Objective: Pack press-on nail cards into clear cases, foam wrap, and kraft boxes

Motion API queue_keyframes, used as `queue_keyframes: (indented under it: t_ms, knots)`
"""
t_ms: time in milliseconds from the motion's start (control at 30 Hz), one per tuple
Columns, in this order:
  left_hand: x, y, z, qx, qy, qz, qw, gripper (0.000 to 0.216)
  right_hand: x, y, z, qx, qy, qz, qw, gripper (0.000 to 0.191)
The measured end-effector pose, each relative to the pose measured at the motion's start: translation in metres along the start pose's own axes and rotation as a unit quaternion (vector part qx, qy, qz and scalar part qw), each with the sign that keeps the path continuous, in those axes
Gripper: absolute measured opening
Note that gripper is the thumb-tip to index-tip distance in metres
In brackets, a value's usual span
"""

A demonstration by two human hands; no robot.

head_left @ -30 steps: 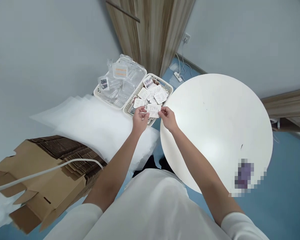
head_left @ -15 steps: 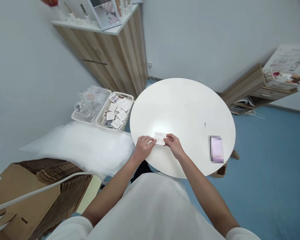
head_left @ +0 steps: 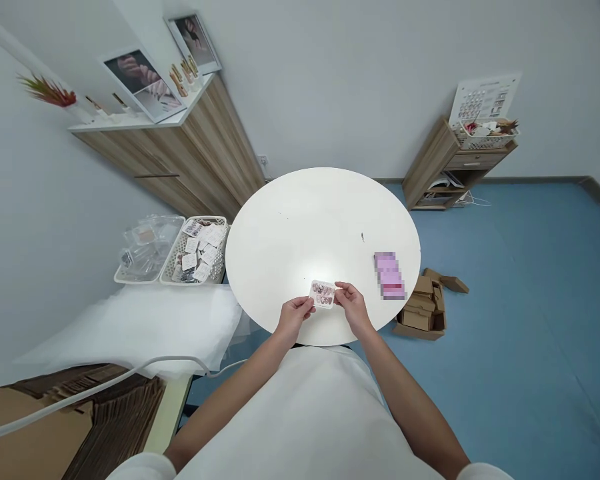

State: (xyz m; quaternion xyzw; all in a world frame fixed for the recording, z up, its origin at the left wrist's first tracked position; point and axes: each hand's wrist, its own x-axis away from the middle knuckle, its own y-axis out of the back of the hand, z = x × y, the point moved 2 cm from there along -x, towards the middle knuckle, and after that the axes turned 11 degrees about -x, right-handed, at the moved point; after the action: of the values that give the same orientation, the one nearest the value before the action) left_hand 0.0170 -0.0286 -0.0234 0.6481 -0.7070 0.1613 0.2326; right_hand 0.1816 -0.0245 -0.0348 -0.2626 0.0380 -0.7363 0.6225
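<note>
Flipped since a moment ago, the small packet (head_left: 323,293) now shows its patterned face instead of print. The left hand (head_left: 294,315) and right hand (head_left: 353,307) have their fingers closed on its side edges, at the round bench's (head_left: 320,220) 6 o'clock rim. From the packet, a pink stack (head_left: 389,275) lies at 3 o'clock and two baskets (head_left: 177,257) stand off the bench at 10 o'clock.

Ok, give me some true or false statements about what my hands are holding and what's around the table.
The left hand and the right hand both pinch the small square card with pinkish pieces. True.
The white lattice basket of cards sits left of the round white table. True.
The card is over that basket. False: it is at the table's near edge.
Cardboard boxes lie on the tabletop. False: the small brown cardboard boxes lie on the blue floor to its right.
</note>
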Motion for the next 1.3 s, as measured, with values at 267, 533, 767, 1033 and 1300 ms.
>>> queue_keyframes:
  t_ms: [267,533,767,1033,1300]
  knots:
    - [0.009,0.010,-0.001,-0.006,0.016,0.027,0.999,0.033,0.002,-0.014,0.001,0.013,0.028,-0.005,1.000,0.028]
    - [0.007,0.028,-0.001,-0.030,-0.003,0.074,0.997,0.029,0.011,-0.027,0.003,0.039,0.030,-0.024,0.998,0.032]
    - [0.002,0.042,0.008,-0.015,0.007,0.122,0.992,0.032,0.016,-0.036,-0.006,0.025,-0.004,-0.052,0.998,0.027]
    - [0.001,0.048,0.020,0.074,0.031,0.136,0.987,0.038,0.033,-0.044,-0.028,-0.030,0.010,-0.144,0.989,0.030]
    - [-0.023,0.056,0.004,-0.018,-0.081,0.140,0.987,0.033,0.025,-0.042,-0.007,0.056,-0.018,-0.059,0.997,0.029]
